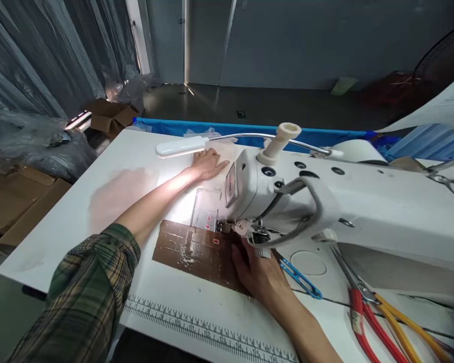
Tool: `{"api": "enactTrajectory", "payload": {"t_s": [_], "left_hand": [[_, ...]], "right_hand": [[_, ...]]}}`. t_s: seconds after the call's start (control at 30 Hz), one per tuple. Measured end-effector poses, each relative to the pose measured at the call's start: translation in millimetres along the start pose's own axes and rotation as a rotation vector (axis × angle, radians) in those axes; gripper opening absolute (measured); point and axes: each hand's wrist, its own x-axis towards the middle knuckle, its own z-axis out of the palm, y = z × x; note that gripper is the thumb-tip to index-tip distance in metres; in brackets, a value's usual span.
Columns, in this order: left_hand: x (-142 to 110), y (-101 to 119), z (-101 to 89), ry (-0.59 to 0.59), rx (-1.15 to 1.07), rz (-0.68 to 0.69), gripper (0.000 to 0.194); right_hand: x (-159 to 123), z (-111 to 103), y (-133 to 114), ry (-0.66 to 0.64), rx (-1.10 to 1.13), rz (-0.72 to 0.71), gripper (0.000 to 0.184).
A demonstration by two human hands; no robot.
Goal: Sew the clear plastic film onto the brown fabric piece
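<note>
My left hand [208, 165] lies flat with fingers stretched out on the white table behind the sewing machine's needle, under the small white lamp [181, 147]. My right hand [259, 275] rests palm down, fingers forward, on a shiny brown piece of material [191, 249] lying in front of the needle area [223, 227]. The white sewing machine [325, 201] stretches to the right. Blue thread snips [300, 280] lie right beside my right hand. My left sleeve is plaid green.
Red-handled [366, 317] and yellow-handled scissors [404, 322] lie at the right on the table. A printed ruler [196, 327] runs along the near table edge. Cardboard boxes [111, 116] and plastic-wrapped bundles stand on the floor at left. A blue strip borders the far table edge.
</note>
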Motion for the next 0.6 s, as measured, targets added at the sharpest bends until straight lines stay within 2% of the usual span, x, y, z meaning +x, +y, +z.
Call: {"api": "enactTrajectory", "payload": {"t_s": [0.07,0.13,0.23,0.33,0.4,0.5,0.6], "left_hand": [[4,-8,-5.5,-0.003,0.019,-0.09,0.05],[1,-12,-13.3,-0.013,0.02,-0.113,0.053],[-14,-8,-27.1,0.014,0.005,-0.049,0.052],[-39,6,-41.0,0.079,0.056,0.056,0.043],[-58,17,-47.6,-0.01,0.161,0.068,0.036],[-84,26,-50.6,-0.199,0.284,0.028,0.042],[-102,24,-47.4,-0.22,0.311,0.057,0.035]], "right_hand": [[-1,1,-1,0.017,-0.046,-0.019,0.033],[0,-1,-4,0.053,-0.073,-0.079,0.035],[2,-5,-10,0.103,-0.089,-0.187,0.039],[3,-5,-12,0.109,-0.132,-0.212,0.04],[3,-5,-12,0.109,-0.153,-0.223,0.039],[5,-5,-11,0.108,-0.173,-0.263,0.038],[7,-5,-13,0.114,-0.202,-0.285,0.04]]}}
